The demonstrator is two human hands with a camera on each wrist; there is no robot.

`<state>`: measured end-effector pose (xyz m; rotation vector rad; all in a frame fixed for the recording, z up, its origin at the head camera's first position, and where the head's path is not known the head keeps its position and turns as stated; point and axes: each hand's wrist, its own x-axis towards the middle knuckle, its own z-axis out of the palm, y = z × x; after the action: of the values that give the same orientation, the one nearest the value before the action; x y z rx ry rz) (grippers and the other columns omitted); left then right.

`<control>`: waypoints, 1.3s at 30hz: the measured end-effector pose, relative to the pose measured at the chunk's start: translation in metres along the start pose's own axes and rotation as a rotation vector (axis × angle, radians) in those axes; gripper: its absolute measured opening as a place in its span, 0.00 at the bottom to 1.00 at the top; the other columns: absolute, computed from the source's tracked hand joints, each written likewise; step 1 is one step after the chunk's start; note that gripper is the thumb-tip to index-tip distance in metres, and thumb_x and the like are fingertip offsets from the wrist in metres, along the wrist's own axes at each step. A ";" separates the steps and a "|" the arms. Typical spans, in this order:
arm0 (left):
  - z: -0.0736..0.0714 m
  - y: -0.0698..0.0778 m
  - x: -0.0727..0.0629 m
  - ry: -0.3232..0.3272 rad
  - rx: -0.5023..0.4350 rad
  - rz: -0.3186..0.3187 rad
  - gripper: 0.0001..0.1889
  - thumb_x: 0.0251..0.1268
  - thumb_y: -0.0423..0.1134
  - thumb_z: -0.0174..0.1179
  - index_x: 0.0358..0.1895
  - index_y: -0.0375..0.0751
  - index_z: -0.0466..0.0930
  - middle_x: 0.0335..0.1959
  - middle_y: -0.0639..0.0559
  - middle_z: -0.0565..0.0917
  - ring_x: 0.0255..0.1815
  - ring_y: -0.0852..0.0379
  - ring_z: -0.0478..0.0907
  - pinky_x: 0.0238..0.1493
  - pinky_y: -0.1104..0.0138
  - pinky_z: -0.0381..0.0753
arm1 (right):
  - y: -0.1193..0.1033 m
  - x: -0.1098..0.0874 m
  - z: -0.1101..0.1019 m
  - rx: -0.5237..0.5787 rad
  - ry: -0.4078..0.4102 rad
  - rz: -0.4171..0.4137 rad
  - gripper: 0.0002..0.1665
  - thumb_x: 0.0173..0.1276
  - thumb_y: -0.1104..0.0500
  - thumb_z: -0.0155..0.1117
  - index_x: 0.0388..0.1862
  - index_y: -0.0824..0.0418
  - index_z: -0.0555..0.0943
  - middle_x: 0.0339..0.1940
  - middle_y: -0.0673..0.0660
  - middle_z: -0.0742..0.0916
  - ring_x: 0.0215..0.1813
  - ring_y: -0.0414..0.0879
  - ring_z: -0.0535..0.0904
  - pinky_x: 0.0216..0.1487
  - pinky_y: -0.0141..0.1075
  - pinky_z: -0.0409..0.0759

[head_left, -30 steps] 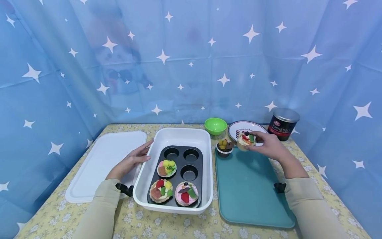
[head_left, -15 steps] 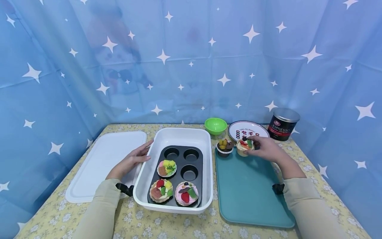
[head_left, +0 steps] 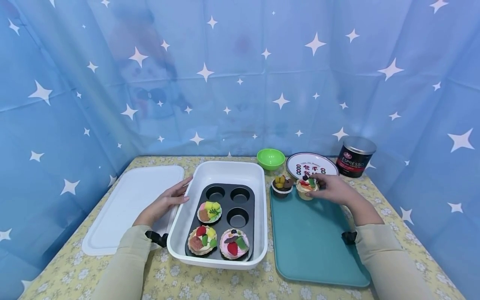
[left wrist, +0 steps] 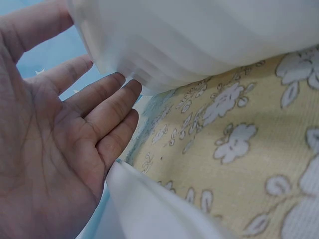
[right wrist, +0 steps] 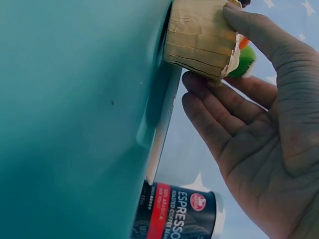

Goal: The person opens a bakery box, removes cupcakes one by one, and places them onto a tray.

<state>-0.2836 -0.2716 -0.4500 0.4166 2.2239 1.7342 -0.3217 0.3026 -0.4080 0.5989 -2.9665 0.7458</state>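
Cupcake [head_left: 305,190], cream-topped, in golden ridged casing, pinched between thumb and fingers of right hand [head_left: 333,188], at far edge of teal tray [head_left: 311,246]. At tray's far-left corner: brown cupcake [head_left: 282,186], white rim. Left of tray: glossy white tub [head_left: 261,200], touched by left hand [head_left: 165,203], fingers extended; inside, dark pan [head_left: 226,205], round wells. Beyond tray: green bowl [head_left: 271,160], printed plate [head_left: 328,168], cylindrical espresso tin [head_left: 354,162].

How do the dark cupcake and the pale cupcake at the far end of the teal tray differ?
The dark cupcake has a brown cup with a white rim; the pale cupcake has a tan cup. The dark cupcake carries yellow and brown toppings; the pale cupcake has red, green and blackish ones on cream. The right hand holds the pale cupcake; no hand touches the dark cupcake. Both are upright.
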 end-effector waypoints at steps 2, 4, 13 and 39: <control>0.000 0.000 0.000 0.001 -0.001 0.001 0.40 0.71 0.46 0.60 0.81 0.68 0.50 0.81 0.49 0.55 0.79 0.42 0.55 0.72 0.41 0.60 | 0.000 0.000 0.000 0.003 0.001 -0.004 0.43 0.61 0.42 0.76 0.67 0.65 0.76 0.51 0.63 0.85 0.51 0.57 0.81 0.53 0.56 0.77; -0.001 0.000 0.000 -0.004 -0.002 0.004 0.40 0.71 0.45 0.60 0.81 0.68 0.50 0.81 0.49 0.54 0.79 0.42 0.55 0.72 0.41 0.60 | 0.000 0.000 0.000 0.004 0.000 -0.002 0.42 0.61 0.42 0.76 0.67 0.65 0.76 0.51 0.63 0.85 0.51 0.57 0.81 0.53 0.56 0.77; -0.001 -0.001 -0.001 -0.015 0.004 0.025 0.40 0.72 0.45 0.58 0.82 0.64 0.49 0.82 0.46 0.52 0.79 0.39 0.52 0.72 0.39 0.58 | 0.000 0.000 -0.001 -0.001 -0.033 -0.003 0.43 0.63 0.43 0.74 0.68 0.66 0.74 0.54 0.67 0.84 0.54 0.62 0.80 0.54 0.58 0.76; 0.001 0.001 -0.001 0.011 0.013 -0.007 0.41 0.70 0.46 0.60 0.81 0.67 0.50 0.81 0.47 0.54 0.80 0.41 0.53 0.74 0.40 0.54 | -0.005 -0.006 -0.009 -0.023 -0.062 -0.013 0.51 0.62 0.37 0.72 0.75 0.65 0.68 0.65 0.70 0.78 0.64 0.70 0.74 0.59 0.64 0.73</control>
<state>-0.2821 -0.2711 -0.4493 0.4034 2.2431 1.7231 -0.3154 0.3051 -0.3985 0.6514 -3.0192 0.7045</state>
